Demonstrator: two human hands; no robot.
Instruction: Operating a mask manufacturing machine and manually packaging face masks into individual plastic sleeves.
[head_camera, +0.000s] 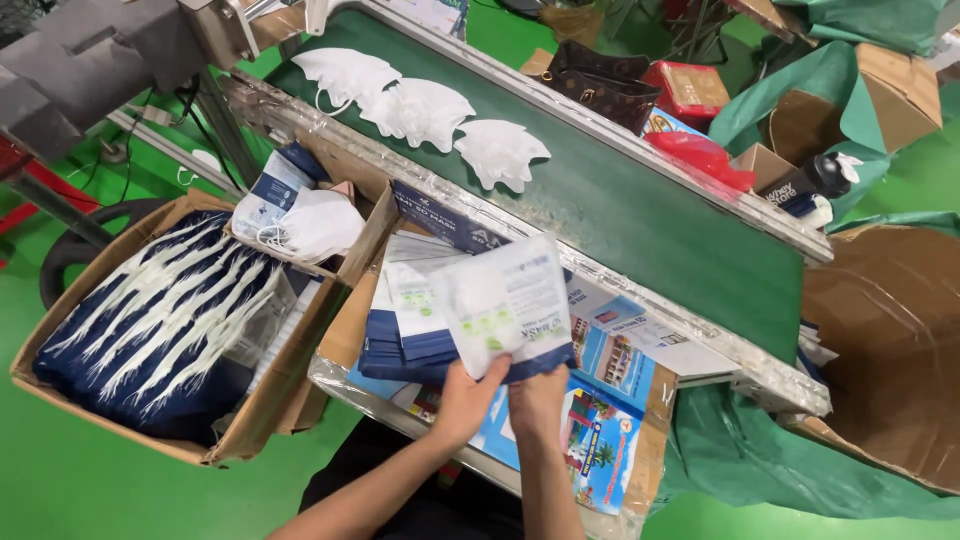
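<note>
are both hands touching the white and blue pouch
Touching. The head view shows the left hand and right hand gripping the pouch at its blue bottom edge.

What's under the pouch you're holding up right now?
Under the pouch, held by both hands, lies a stack of similar white-and-blue pouches. The stack's right part is covered.

Three white folded face masks (420, 105) lie in a row on the green conveyor belt (640, 200). A cardboard box of dark blue pouches (150, 320) sits on the green floor (60, 480), and a brown handbag (600, 85) rests beyond the belt.
</note>
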